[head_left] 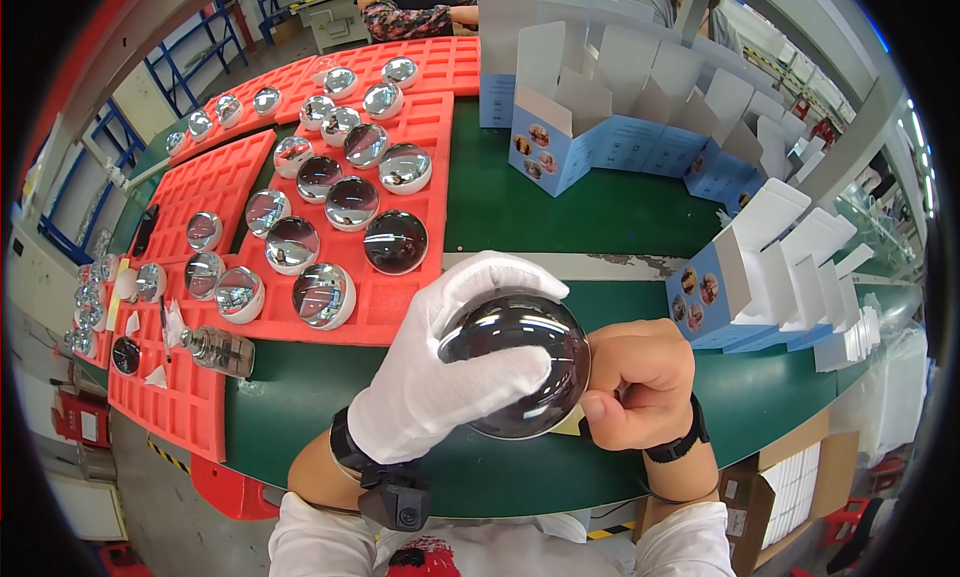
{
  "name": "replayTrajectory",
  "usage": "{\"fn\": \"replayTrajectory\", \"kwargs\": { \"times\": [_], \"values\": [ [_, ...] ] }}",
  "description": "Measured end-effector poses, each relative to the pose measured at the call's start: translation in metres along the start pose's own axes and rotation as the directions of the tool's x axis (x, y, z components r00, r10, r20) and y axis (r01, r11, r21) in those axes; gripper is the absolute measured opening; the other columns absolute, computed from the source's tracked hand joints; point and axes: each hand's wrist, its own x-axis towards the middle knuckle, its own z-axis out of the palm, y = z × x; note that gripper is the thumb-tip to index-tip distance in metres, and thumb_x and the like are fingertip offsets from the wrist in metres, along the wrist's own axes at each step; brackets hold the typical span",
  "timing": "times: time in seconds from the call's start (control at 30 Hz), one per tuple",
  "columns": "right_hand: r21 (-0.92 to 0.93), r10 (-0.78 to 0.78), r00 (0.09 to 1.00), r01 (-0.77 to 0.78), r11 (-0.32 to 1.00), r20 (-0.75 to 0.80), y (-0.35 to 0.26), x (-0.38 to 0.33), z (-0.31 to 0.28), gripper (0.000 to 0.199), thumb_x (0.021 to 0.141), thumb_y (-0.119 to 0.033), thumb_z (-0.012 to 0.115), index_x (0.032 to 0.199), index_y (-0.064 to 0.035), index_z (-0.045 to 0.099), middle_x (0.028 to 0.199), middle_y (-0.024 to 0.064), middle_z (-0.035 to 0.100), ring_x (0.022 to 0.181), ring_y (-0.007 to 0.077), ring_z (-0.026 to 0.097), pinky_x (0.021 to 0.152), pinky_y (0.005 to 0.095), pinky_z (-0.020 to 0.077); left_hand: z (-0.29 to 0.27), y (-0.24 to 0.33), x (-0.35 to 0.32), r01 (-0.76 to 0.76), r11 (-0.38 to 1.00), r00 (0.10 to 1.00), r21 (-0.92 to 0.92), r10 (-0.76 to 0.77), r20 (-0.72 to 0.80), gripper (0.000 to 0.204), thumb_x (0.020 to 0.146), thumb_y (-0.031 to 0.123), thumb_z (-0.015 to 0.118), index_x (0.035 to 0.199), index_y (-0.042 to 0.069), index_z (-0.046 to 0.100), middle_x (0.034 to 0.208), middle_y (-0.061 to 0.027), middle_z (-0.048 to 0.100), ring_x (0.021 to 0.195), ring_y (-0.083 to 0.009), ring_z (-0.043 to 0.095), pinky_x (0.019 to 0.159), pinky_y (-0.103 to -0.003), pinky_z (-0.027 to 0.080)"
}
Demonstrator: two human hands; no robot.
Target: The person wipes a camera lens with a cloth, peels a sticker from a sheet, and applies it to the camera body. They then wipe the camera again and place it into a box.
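My left hand [425, 362], in a white glove, grips a dark glossy ball [525, 329] from its left side, thumb across the front and fingers over the top. The ball is held above the green table in front of me. My bare right hand [640, 382] is closed against the ball's right side, its fingers curled and thumb pressed in. What those fingers hold, if anything, is hidden. A small pale yellow piece [571, 422] shows below the ball beside the right hand; whether it is held I cannot tell.
Red trays [425, 137] with several mirrored balls [351, 203] cover the left. A glass jar [222, 351] stands at the near left. Open blue-and-white boxes [560, 142] line the back right; more boxes [715, 292] stand at right. A person's patterned sleeve [400, 22] shows behind the trays.
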Motion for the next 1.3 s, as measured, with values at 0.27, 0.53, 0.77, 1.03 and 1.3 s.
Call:
{"fn": "replayTrajectory", "kwargs": {
  "times": [0.27,0.53,0.77,1.03,1.3],
  "values": [
    [0.005,0.001,1.000,-0.001,1.000,-0.031,0.0031,-0.0022,0.0033,0.022,0.069,-0.003,0.066,0.058,-0.0052,0.047,0.053,0.0014,0.043,0.043,0.0131,0.036,0.041,0.0263,0.0262,0.0009,0.0013,-0.0025,0.034,0.996,0.999,-0.079,-0.035,-0.012,0.062,0.068,0.038,0.071,0.112,-0.002,0.051,0.099,-0.0171,0.064,0.089,-0.0211,0.065,0.081,-0.032,0.053],
    [0.004,0.023,1.000,-0.023,1.000,0.005,-0.0004,-0.0009,0.0004,0.022,0.069,-0.004,0.067,0.058,-0.0056,0.048,0.053,0.0011,0.042,0.044,0.0123,0.036,0.041,0.0258,0.0260,0.0017,0.0024,-0.0016,0.029,0.999,1.000,-0.037,-0.029,-0.004,0.063,0.069,0.039,0.070,0.112,-0.002,0.051,0.098,-0.0168,0.064,0.089,-0.0212,0.065,0.081,-0.032,0.053],
    [0.037,0.050,0.999,-0.050,0.998,-0.004,0.0005,-0.0017,0.0001,0.023,0.068,-0.004,0.068,0.058,-0.0057,0.047,0.052,0.0005,0.042,0.044,0.0117,0.036,0.041,0.0256,0.0256,0.0016,0.0021,-0.0011,0.028,0.998,1.000,-0.059,-0.029,-0.011,0.062,0.069,0.038,0.070,0.112,-0.002,0.051,0.098,-0.0166,0.064,0.089,-0.0210,0.065,0.080,-0.031,0.053],
    [0.025,0.031,0.999,-0.031,0.999,0.016,-0.0006,-0.0008,0.0005,0.021,0.069,-0.004,0.067,0.058,-0.0047,0.048,0.052,0.0006,0.042,0.044,0.0116,0.037,0.041,0.0266,0.0266,-0.0006,0.0018,-0.0017,-0.001,1.000,1.000,-0.005,0.001,0.002,0.062,0.069,0.037,0.071,0.112,-0.002,0.050,0.099,-0.0168,0.063,0.089,-0.0207,0.065,0.080,-0.032,0.053],
    [0.136,0.097,0.994,-0.091,0.987,-0.043,-0.0021,-0.0058,0.0025,0.023,0.075,-0.014,0.067,0.062,-0.0040,0.051,0.057,0.0050,0.055,0.043,0.0125,0.044,0.041,0.0222,0.0306,-0.0041,0.0018,-0.0021,0.040,0.979,0.998,-0.200,-0.031,0.047,0.052,0.073,0.028,0.070,0.113,0.000,0.052,0.100,-0.0102,0.062,0.093,-0.0149,0.061,0.084,-0.029,0.049]
  ]
}}
